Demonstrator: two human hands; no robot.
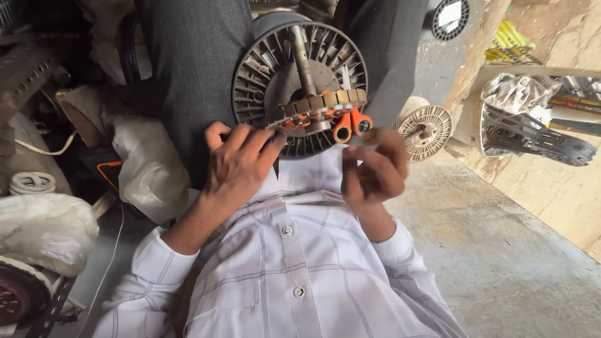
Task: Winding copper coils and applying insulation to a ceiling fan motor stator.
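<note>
Grey metal fills the upper middle of my head view: a round finned motor rotor with a steel shaft (299, 87) lies across the lap, between the dark grey trouser legs (194, 75). Over its lower edge sits a ring of copper-wound stator segments with orange insulation (316, 107). My left hand (241, 164) lies just below that ring, fingers stretched flat and close together, tips touching the ring's left end; it clasps nothing I can make out. My right hand (374, 168), at centre right, is curled, thumb and fingers pinched around a small pale piece too blurred to name. Orange-handled scissors (350, 122) rest against the rotor just above it. At right, a smaller pale finned disc (426, 130) lies on the concrete floor (501, 250).
</note>
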